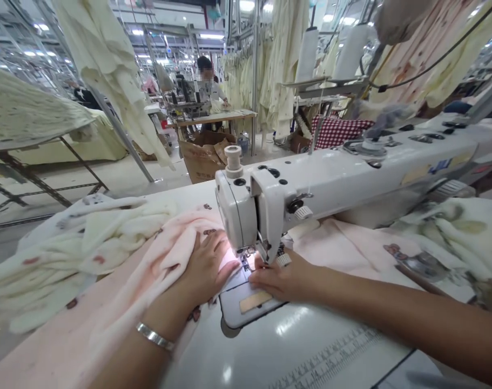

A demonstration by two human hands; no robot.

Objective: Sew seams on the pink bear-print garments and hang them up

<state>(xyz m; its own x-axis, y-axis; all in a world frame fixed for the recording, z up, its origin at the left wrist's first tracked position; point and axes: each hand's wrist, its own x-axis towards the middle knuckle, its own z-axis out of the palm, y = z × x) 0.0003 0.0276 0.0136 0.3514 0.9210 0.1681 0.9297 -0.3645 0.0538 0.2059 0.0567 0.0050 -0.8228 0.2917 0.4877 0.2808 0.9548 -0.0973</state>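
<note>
Factory floor, sewing table, hands on pink fabric

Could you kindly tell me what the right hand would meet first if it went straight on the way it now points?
The right hand would probably meet the presser foot first, though depth is unclear from this view.
</note>
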